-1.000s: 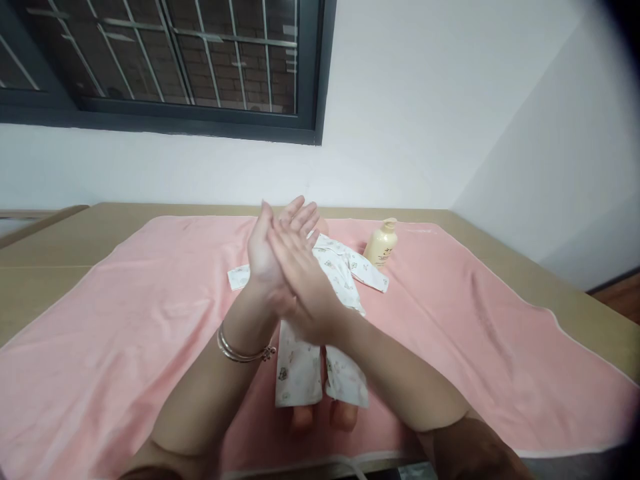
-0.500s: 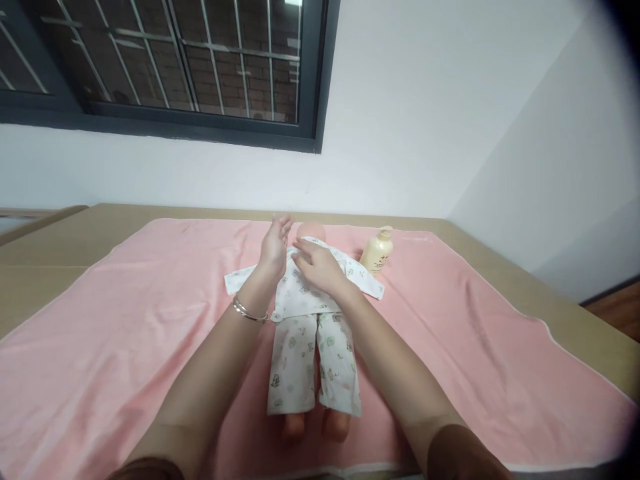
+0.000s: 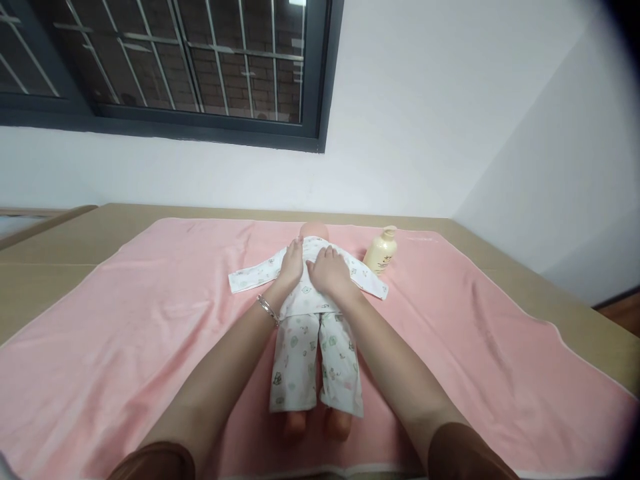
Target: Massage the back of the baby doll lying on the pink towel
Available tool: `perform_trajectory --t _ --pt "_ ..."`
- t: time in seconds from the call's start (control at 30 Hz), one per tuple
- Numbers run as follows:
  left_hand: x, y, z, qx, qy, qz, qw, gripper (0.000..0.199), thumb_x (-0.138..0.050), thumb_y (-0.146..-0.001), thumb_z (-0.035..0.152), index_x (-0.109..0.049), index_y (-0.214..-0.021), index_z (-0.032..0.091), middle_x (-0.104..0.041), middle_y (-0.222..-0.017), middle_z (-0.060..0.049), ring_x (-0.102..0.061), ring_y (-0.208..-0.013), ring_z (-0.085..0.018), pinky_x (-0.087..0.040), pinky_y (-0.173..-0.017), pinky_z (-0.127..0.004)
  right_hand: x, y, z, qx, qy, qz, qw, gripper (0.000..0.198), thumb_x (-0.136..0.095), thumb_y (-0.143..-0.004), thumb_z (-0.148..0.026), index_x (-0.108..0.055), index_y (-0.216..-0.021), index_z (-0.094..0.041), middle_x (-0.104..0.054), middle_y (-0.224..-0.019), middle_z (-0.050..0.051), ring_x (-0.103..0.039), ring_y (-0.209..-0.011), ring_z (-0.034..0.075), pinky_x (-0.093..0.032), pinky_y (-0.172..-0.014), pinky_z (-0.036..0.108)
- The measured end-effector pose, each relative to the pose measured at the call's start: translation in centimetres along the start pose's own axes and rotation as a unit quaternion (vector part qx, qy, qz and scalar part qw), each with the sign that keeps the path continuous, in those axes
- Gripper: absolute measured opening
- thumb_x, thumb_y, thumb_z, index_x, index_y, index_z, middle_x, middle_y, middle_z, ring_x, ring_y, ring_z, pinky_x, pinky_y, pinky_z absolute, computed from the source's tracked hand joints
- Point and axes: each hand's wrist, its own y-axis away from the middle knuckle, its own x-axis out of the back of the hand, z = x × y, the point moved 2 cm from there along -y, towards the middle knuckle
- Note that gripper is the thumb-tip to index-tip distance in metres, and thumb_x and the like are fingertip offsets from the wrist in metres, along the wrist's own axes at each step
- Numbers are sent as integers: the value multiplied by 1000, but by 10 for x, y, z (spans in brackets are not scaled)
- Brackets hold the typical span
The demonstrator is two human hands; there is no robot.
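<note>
A baby doll [image 3: 315,231] lies stretched out on a pink sheet, its head away from me and its feet toward me. It wears a white printed top [image 3: 307,300] and matching trousers [image 3: 295,363], with the sleeves spread to both sides. My left hand [image 3: 292,263], with a silver bangle [image 3: 268,309] at the wrist, rests on edge along the left side of the doll's upper body, fingers straight. Flat on the right part of the top lies my right hand [image 3: 330,269], fingers stretched out. Neither hand grasps anything.
A pale yellow pump bottle [image 3: 381,251] leans beside the doll's right-hand sleeve. The pink sheet [image 3: 165,320] covers most of the tan surface [image 3: 590,347]. Behind it rises a white wall [image 3: 400,133] with a dark-framed barred window [image 3: 200,73].
My left hand has come down and right, from raised beside the doll onto its upper body. My right hand has shifted slightly right and flattened on the top. The view has moved slightly.
</note>
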Motion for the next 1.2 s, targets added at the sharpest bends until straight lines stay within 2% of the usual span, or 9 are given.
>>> perform_trajectory --t 0.1,0.2,0.33,0.47,0.57,0.67,0.73,1.0,1.2 --pt "0 0 -3 7 -22 -4 1000 68 -13 -108 54 -55 -143 15 -58 -149 -15 -50 -143 -21 -33 -122 -37 0 1 -7 127 -2 -26 992 59 -40 -102 -22 -37 -160 -13 -24 -168 14 -17 -156 35 -13 -126 55" --pt "1 4 1 1 -69 0 998 64 -17 -108 52 -56 -142 15 -57 -150 -14 -48 -144 -21 -31 -123 -36 -2 -13 9 185 -63 -10 981 52 -36 -106 -30 -44 -156 -28 -28 -168 2 -17 -157 28 -10 -126 55" --pt "2 8 8 -24 -128 -6 992 56 -21 -108 46 -64 -128 16 -63 -143 -14 -51 -141 -24 -27 -125 -40 -4 -23 27 40 -71 27 996 66 -31 -107 -50 -43 -154 -6 -35 -163 20 -27 -153 32 -20 -124 49" --pt "3 7 8 -39 -147 -6 988 57 -19 -108 44 -68 -118 16 -68 -133 -15 -58 -132 -26 -30 -122 -43 -3 -6 5 -50 10 34 998 66 -33 -106 -40 -41 -150 10 -38 -154 36 -34 -148 41 -23 -121 52" --pt "5 6 6 -46 -162 2 986 57 -20 -108 44 -69 -113 17 -71 -128 -15 -61 -128 -27 -34 -119 -42 -4 -1 -10 99 14 19 995 56 -36 -102 -23 -42 -155 -3 -33 -162 24 -27 -154 35 -17 -124 51" --pt "6 7 4 -51 -180 1 982 55 -21 -108 43 -70 -114 18 -72 -126 -14 -61 -127 -26 -35 -118 -41 -6 -10 2 183 -55 10 981 50 -35 -105 -30 -52 -151 -25 -32 -166 6 -21 -156 30 -12 -126 54" --pt "5 7 4 -59 -206 -5 977 53 -24 -107 42 -68 -120 17 -71 -128 -14 -61 -128 -27 -32 -120 -42 -7 -21 18 154 -98 18 983 49 -35 -106 -40 -54 -150 -29 -32 -167 3 -22 -156 30 -14 -125 55" --pt "1 1 2 -75 -350 -73 931 49 -34 -104 35 -58 -140 12 -52 -153 -17 -40 -148 -29 -23 -125 -47 -5 -23 33 -43 -86 71 993 70 -42 -98 -62 -62 -134 -6 -61 -138 25 -51 -134 37 -37 -111 44" --pt "4 -4 -7 -35 -388 -99 916 54 -35 -101 33 -49 -149 12 -36 -164 -19 -26 -156 -34 -18 -126 -51 0 -26 33 -36 -65 35 997 73 -46 -93 -65 -63 -132 -5 -67 -127 23 -62 -119 39 -46 -97 43"
